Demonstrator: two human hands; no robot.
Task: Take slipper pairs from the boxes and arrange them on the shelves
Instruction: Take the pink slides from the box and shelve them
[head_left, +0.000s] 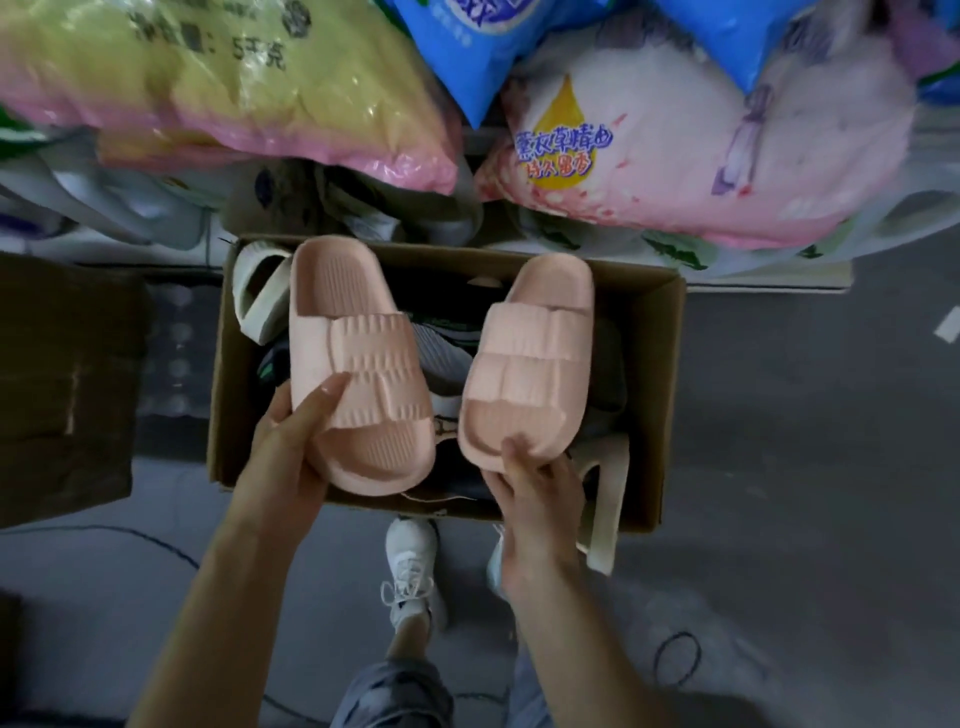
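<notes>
I hold a pair of pink ribbed slide slippers above an open cardboard box (655, 364) on the floor. My left hand (291, 447) grips the toe end of the left pink slipper (358, 364). My right hand (535, 493) pinches the toe end of the right pink slipper (524, 364). Both slippers point away from me, soles down. Inside the box lie more footwear: a cream slipper (260, 296) at the far left corner, dark and grey shoes in the middle, and another cream slipper (605, 499) hanging over the near right edge.
Big plastic sacks lie on a low shelf behind the box: a yellow-pink one (223, 83), a pink-white one (701, 156) and blue ones (467, 47). A second brown box (62, 384) stands to the left. My white sneakers (410, 571) stand on grey floor; cables (675, 657) lie there.
</notes>
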